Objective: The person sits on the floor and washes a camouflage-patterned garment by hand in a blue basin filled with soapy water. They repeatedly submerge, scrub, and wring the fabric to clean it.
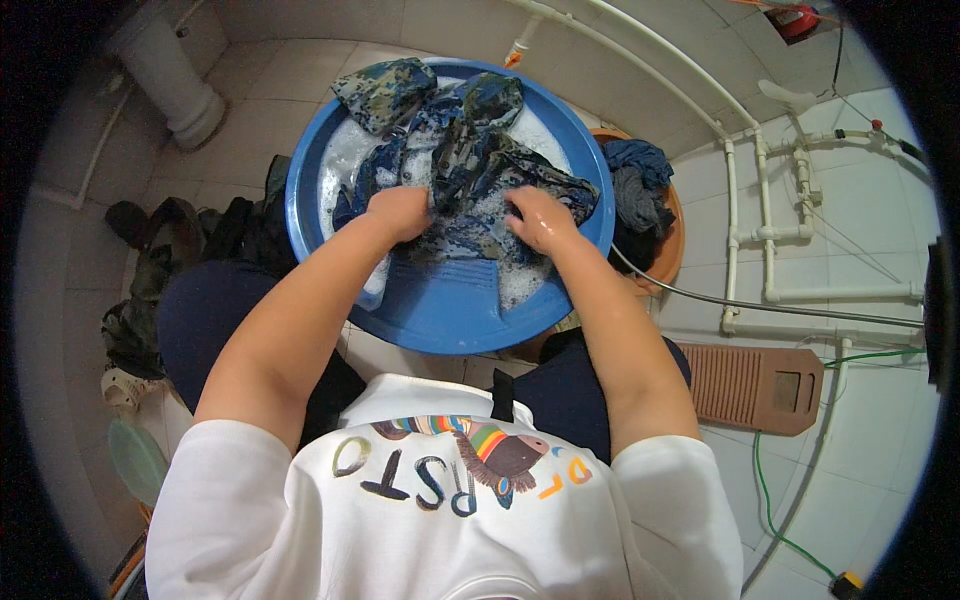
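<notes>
A blue basin point(420, 335) of sudsy water stands in front of me, with a ribbed blue washboard point(450, 275) at its near side. In it lies a wet camouflage garment point(465, 145), bunched up, its far part rising above the foam and reaching the far rim. My left hand point(402, 212) is closed on the garment's near left part, fingertips hidden in the cloth. Across from it, my right hand point(540, 218) has its fingers curled into the cloth on the right, with suds on its skin. A stretch of soaked fabric lies between the two hands.
Behind the blue basin at right, an orange basin point(668, 255) holds dark clothes point(640, 190). A brown washboard point(750, 385) lies on the floor at right, near white pipes point(765, 200) and a green cord point(765, 490). Dark clothes point(235, 225) are piled at left.
</notes>
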A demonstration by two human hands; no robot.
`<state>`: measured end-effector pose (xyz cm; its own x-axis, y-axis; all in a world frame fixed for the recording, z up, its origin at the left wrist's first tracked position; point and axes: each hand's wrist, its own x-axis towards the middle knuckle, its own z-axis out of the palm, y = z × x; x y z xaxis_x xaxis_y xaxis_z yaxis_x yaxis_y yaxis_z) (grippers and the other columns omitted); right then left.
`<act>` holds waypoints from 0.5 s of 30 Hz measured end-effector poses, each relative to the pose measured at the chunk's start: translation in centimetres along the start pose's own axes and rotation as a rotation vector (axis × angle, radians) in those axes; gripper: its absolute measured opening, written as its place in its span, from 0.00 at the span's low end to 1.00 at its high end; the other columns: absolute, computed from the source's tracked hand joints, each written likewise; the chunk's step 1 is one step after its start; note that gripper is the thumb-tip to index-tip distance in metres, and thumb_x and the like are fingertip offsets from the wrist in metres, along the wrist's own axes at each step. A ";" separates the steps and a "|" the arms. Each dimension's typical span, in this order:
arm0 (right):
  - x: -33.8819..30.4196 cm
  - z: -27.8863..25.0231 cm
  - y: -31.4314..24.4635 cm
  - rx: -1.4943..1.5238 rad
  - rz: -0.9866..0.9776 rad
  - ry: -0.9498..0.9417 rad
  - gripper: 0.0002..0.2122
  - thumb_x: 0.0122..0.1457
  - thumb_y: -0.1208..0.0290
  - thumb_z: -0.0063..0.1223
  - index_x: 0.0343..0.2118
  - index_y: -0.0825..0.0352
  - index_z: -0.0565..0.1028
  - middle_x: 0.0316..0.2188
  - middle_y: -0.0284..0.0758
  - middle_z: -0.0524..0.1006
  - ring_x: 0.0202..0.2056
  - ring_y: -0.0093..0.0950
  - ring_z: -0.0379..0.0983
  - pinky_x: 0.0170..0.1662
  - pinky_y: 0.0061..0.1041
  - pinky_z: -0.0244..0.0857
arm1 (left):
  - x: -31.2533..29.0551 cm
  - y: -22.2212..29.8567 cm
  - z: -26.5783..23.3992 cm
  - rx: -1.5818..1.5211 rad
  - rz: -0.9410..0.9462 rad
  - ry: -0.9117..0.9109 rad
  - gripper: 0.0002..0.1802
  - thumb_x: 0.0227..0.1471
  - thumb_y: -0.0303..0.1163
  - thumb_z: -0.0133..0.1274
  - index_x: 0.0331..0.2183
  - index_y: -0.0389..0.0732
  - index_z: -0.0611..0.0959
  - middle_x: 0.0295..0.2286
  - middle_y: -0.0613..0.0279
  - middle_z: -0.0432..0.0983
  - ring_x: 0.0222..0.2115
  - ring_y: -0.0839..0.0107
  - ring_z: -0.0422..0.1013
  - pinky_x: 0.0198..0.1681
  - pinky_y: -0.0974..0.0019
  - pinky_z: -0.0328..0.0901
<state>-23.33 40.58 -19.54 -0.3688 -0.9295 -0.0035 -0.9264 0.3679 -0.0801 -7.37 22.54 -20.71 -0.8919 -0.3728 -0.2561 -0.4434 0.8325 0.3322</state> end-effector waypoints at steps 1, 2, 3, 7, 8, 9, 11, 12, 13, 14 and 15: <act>-0.7 0.9 -0.2 -0.066 0.072 -0.008 0.21 0.45 0.66 0.54 0.44 0.60 0.64 0.42 0.40 0.66 0.44 0.39 0.62 0.44 0.37 0.59 | 0.2 -0.4 0.0 0.002 -0.007 -0.008 0.11 0.41 0.36 0.49 0.29 0.40 0.76 0.29 0.51 0.73 0.32 0.56 0.69 0.37 0.59 0.63; -1.0 1.4 -0.3 -0.132 0.145 -0.015 0.23 0.46 0.64 0.54 0.46 0.59 0.63 0.42 0.41 0.67 0.44 0.39 0.63 0.43 0.36 0.60 | 0.3 -0.8 0.1 0.003 -0.014 -0.017 0.10 0.41 0.35 0.47 0.28 0.41 0.76 0.29 0.52 0.73 0.32 0.55 0.69 0.36 0.59 0.63; -0.8 1.6 0.1 -0.111 0.218 -0.130 0.24 0.46 0.63 0.54 0.47 0.59 0.62 0.42 0.41 0.67 0.44 0.38 0.64 0.43 0.36 0.60 | 0.3 -1.2 0.0 -0.046 0.001 0.033 0.09 0.42 0.35 0.46 0.27 0.42 0.76 0.28 0.52 0.73 0.31 0.55 0.69 0.35 0.58 0.63; 0.6 -0.3 -0.2 0.096 0.354 -0.342 0.28 0.45 0.60 0.56 0.48 0.61 0.60 0.41 0.44 0.69 0.43 0.38 0.66 0.43 0.35 0.61 | -0.4 -1.6 -2.7 -0.288 -0.051 0.352 0.08 0.43 0.35 0.46 0.27 0.43 0.76 0.26 0.55 0.73 0.30 0.55 0.69 0.32 0.58 0.63; 0.9 0.2 0.3 0.168 0.364 -0.326 0.28 0.44 0.60 0.57 0.48 0.62 0.60 0.41 0.44 0.69 0.42 0.38 0.66 0.43 0.35 0.61 | -0.2 -1.9 -3.1 -0.383 -0.049 0.433 0.08 0.43 0.36 0.47 0.27 0.42 0.75 0.26 0.55 0.73 0.30 0.56 0.69 0.32 0.60 0.63; 1.0 0.4 0.7 0.239 0.375 -0.310 0.29 0.43 0.60 0.57 0.48 0.62 0.59 0.40 0.44 0.69 0.42 0.39 0.66 0.43 0.35 0.61 | 0.2 -2.6 -3.5 -0.479 -0.047 0.512 0.09 0.44 0.36 0.47 0.27 0.42 0.75 0.26 0.54 0.73 0.29 0.57 0.69 0.31 0.61 0.62; 1.6 -1.0 0.1 0.452 0.330 -0.174 0.22 0.44 0.63 0.57 0.42 0.65 0.66 0.33 0.40 0.72 0.35 0.33 0.69 0.37 0.29 0.63 | 0.7 -4.0 -4.1 -0.648 -0.030 0.710 0.09 0.44 0.36 0.49 0.27 0.40 0.75 0.24 0.54 0.72 0.26 0.61 0.69 0.30 0.64 0.62; 2.0 -2.3 -0.5 0.563 0.292 -0.110 0.20 0.44 0.63 0.56 0.40 0.66 0.67 0.31 0.39 0.73 0.33 0.31 0.69 0.35 0.28 0.63 | 1.2 -4.9 -4.0 -0.743 0.011 0.876 0.10 0.44 0.34 0.49 0.27 0.37 0.74 0.22 0.54 0.72 0.25 0.64 0.69 0.29 0.66 0.62; 2.3 -3.0 -0.8 0.674 0.257 -0.044 0.18 0.44 0.64 0.56 0.38 0.66 0.69 0.29 0.37 0.73 0.30 0.29 0.70 0.34 0.26 0.63 | 1.3 -5.8 -4.5 -0.842 -0.013 0.925 0.11 0.44 0.33 0.50 0.29 0.36 0.74 0.23 0.57 0.72 0.25 0.69 0.67 0.31 0.68 0.61; 2.8 -2.5 -0.4 0.858 0.215 0.133 0.12 0.47 0.67 0.52 0.34 0.67 0.72 0.24 0.35 0.73 0.26 0.24 0.68 0.30 0.23 0.62 | 1.6 -6.2 -5.0 -1.020 -0.030 1.003 0.11 0.44 0.33 0.50 0.29 0.35 0.73 0.24 0.58 0.71 0.26 0.70 0.67 0.32 0.69 0.61; 2.9 -2.4 0.3 0.933 0.232 0.131 0.12 0.47 0.69 0.51 0.34 0.67 0.71 0.23 0.34 0.73 0.26 0.24 0.68 0.30 0.22 0.62 | 1.8 -6.3 -5.3 -1.200 -0.049 1.076 0.11 0.44 0.32 0.50 0.30 0.35 0.73 0.25 0.60 0.71 0.27 0.71 0.66 0.33 0.70 0.61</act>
<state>-24.84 38.00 -17.19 -0.5927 -0.8053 -0.0129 -0.4174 0.3207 -0.8503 -6.60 14.43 -18.44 -0.2918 -0.9190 0.2652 0.1789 0.2199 0.9590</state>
